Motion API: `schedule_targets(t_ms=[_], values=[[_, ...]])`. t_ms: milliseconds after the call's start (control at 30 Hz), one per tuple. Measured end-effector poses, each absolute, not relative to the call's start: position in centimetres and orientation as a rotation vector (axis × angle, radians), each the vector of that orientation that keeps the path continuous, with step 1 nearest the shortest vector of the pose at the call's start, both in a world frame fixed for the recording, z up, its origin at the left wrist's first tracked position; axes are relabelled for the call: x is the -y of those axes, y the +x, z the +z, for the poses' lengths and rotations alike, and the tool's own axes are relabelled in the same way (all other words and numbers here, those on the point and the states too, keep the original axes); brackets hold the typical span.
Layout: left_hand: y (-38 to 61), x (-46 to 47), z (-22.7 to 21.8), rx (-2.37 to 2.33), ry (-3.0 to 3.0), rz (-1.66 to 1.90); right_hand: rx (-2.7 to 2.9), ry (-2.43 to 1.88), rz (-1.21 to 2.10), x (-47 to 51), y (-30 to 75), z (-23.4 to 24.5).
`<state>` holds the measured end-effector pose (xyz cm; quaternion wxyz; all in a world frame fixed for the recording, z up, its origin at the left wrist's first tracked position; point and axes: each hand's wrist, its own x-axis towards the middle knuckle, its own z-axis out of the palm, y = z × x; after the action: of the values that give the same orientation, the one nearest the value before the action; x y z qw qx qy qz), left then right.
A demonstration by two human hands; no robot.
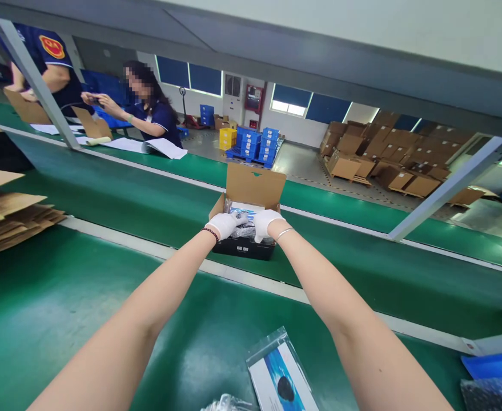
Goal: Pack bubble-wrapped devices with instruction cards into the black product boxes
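An open cardboard box (pixel 256 185) with a raised brown lid and a black front stands on the green conveyor belt. Both my hands wear white gloves and reach into it. My left hand (pixel 224 225) is closed on a clear plastic bag (pixel 244 232) at the left of the box. On the right, my right hand (pixel 266 224) has its fingers bent down over the same bag; the fingertips are partly hidden. Behind the bag lies a white-and-blue printed sheet (pixel 244 209). Closer to me, a clear zip bag with a blue-and-white printed booklet (pixel 281 377) rests on the green bench.
Flattened cardboard (pixel 11 220) is stacked at the left. A plastic-wrapped item (pixel 229 403) lies at the bottom edge, and a blue tray (pixel 497 368) at the lower right. Metal posts (pixel 448 191) hold an overhead shelf. Two people (pixel 159 111) work across the belt beside papers (pixel 165 147).
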<state>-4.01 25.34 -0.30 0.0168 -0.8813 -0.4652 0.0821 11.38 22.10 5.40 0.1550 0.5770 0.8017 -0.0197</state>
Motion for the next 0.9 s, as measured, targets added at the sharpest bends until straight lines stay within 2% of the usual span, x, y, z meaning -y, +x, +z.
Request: schedule_targets(t_ms=[133,300,467,700,800,900], values=[[-3.4,-24.7,1.0,1.468,-2.808,0.224,-2.303,1.625,-0.118,-23.3,11.8,3.2],[-3.5,-21.3,1.8,1.663,-2.624,-0.149,-2.324,1.648,-0.153,-22.6,13.3,1.4],[-2.5,-18.1,-0.4,1.722,-2.72,0.141,-2.326,1.692,-0.121,-21.4,14.7,1.9],[2.3,-21.0,-1.3,1.781,-2.815,0.503,-2.255,1.695,-0.052,-20.3,17.5,4.3],[2.9,-20.7,-1.8,1.693,-2.863,0.514,-2.231,1.642,-0.087,-20.0,18.6,4.7],[2.6,-19.0,-2.7,1.576,-2.855,0.382,-2.232,1.586,-0.141,-20.0,18.4,4.1]])
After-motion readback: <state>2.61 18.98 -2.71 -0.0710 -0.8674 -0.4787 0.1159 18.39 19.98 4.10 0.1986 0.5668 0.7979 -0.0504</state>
